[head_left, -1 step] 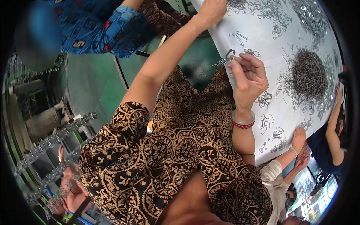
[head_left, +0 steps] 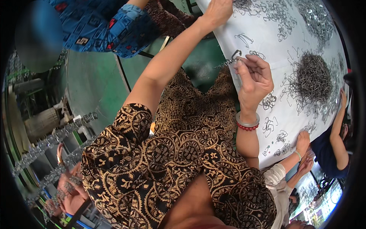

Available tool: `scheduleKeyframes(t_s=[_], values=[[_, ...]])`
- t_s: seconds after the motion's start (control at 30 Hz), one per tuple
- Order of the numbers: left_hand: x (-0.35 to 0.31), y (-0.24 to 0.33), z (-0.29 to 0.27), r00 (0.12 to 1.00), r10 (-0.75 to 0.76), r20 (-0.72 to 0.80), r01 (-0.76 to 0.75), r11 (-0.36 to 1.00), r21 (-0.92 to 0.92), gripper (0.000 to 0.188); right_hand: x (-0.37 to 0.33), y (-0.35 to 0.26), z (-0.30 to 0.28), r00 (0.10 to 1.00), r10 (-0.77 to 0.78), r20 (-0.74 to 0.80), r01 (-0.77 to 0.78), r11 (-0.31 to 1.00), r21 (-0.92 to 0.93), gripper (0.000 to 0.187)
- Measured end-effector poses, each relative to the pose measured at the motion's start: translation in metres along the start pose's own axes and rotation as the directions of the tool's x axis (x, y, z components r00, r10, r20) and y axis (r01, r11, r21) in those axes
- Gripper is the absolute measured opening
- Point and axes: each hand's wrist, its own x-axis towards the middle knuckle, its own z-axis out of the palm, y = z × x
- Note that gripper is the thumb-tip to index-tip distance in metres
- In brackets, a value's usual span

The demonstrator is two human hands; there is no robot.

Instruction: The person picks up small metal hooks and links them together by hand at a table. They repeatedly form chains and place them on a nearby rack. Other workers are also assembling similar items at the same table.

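Note:
My right hand (head_left: 254,78), with a pale bangle and red beads at the wrist, is closed in a pinch over the near edge of the white table (head_left: 280,68). Between thumb and fingers it holds a dark bent wire hook (head_left: 237,52). A thin, chain-like string of small wire pieces (head_left: 223,63) extends to the left from the pinch. My left hand (head_left: 218,13) reaches to the far edge of the table at the top of the picture. Its fingertips are cut off by the frame, so what it touches cannot be made out.
A dense pile of wire hooks (head_left: 314,76) lies on the table, with shiny pieces (head_left: 314,19) farther off and small clusters (head_left: 268,100) near the edge. A person in a blue patterned top (head_left: 95,26) is at upper left. Another person's hand (head_left: 303,141) rests at the table's right.
The hook in my right hand has tilted slightly and shifted a little to the right. My left hand has moved slightly to the right.

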Motion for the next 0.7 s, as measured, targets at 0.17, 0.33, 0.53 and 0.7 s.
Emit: scheduleKeyframes(t_s=[0.17, 0.33, 0.53, 0.7], values=[[-0.021, 0.077, -0.066, 0.936, -0.239, 0.259, 0.327, 0.863, -0.384, 0.013, -0.006, -0.007, -0.012, 0.996, 0.076, -0.037, -0.074, 0.996, 0.043, 0.02], [-0.049, 0.122, -0.127, 0.935, -0.192, 0.298, 0.345, 0.682, -0.644, 0.012, 0.004, 0.009, -0.017, 0.987, 0.151, -0.051, -0.137, 0.966, 0.217, 0.022], [-0.067, 0.137, -0.141, 0.996, 0.037, 0.082, -0.004, 0.929, -0.37, 0.014, 0.009, 0.009, -0.012, 0.994, 0.096, -0.056, -0.081, 0.971, 0.225, 0.023], [-0.066, 0.138, -0.133, 0.993, -0.099, 0.072, 0.12, 0.883, -0.453, 0.011, 0.008, 0.006, -0.006, 0.999, 0.009, -0.031, -0.009, 1.0, -0.012, 0.022]])
